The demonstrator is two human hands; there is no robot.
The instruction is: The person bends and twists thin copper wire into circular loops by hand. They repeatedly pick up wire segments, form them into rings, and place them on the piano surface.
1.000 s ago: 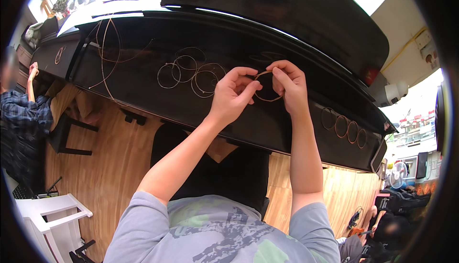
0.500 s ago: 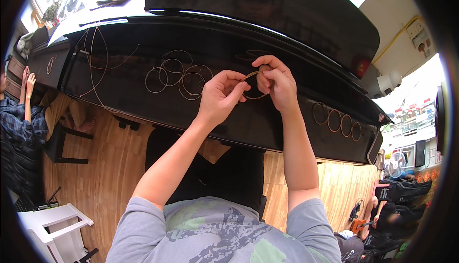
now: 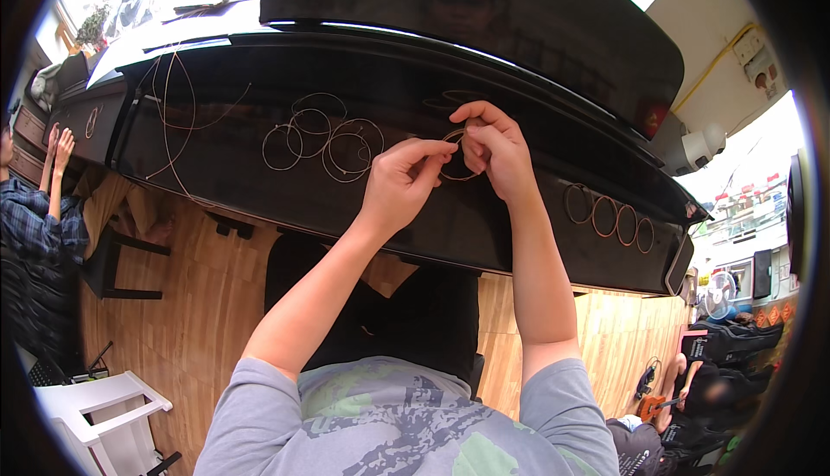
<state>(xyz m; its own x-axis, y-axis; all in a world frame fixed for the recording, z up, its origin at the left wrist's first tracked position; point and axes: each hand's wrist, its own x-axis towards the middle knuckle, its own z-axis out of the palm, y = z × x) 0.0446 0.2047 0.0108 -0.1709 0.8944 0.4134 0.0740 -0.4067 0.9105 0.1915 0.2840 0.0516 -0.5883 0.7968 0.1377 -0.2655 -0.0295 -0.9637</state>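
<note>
My left hand point(image 3: 402, 184) pinches a thin, bronze-coloured coiled string point(image 3: 462, 178) between thumb and fingers. My right hand point(image 3: 501, 156) grips the coil's upper right side, forefinger arched, other fingers curled. Both hands are over a glossy black piano cover point(image 3: 441, 225). Left of them lie several overlapping silvery wire rings point(image 3: 283, 168); farther left, long uncoiled strings point(image 3: 173, 74) trail across the surface. To the right of my right arm lie several bronze coils point(image 3: 605, 236) in a row.
At the left, another person point(image 3: 39, 217) has both hands raised beside a dark stool point(image 3: 121, 290) and a small coil point(image 3: 91, 121). A white wooden item point(image 3: 95, 398) stands lower left. At lower right are dark bags point(image 3: 726, 346), a fan point(image 3: 718, 294) and people with an orange guitar point(image 3: 650, 407).
My left hand's fingers have closed higher onto the coil, near the right hand's fingertips. The view has shifted, so both hands sit a little farther left than a second ago.
</note>
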